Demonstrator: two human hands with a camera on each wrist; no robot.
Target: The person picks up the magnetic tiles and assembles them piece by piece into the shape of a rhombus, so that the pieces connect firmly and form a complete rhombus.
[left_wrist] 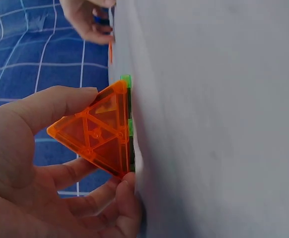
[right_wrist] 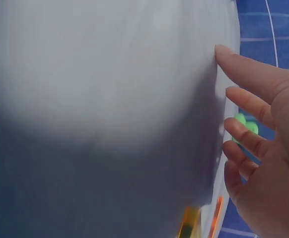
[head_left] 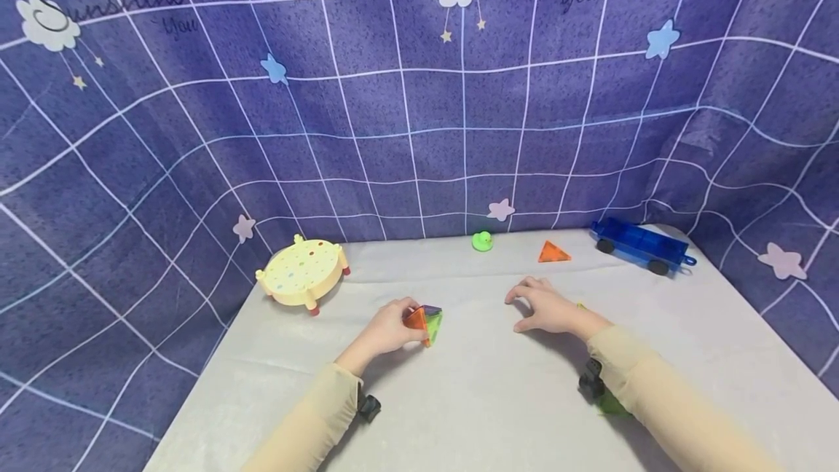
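On the left of the table, my left hand (head_left: 390, 328) grips a small cluster of translucent magnetic tiles. An orange triangle tile (left_wrist: 97, 130) faces the left wrist camera, between the thumb and the fingers. Joined beside it are a green tile (head_left: 434, 323) and a purple tile (head_left: 430, 309). My right hand (head_left: 549, 309) hovers low over the table further right, fingers loosely bent and apart, with nothing in it. Under the right forearm, a green tile (head_left: 612, 404) lies partly hidden.
A cream round toy table (head_left: 301, 272) with red-tipped legs stands back left. Along the back are a green rubber duck (head_left: 482, 241), a loose orange triangle tile (head_left: 553, 253) and a blue wheeled toy wagon (head_left: 641, 242). A blue checked curtain (head_left: 432, 108) hangs behind the white tabletop (head_left: 459, 399).
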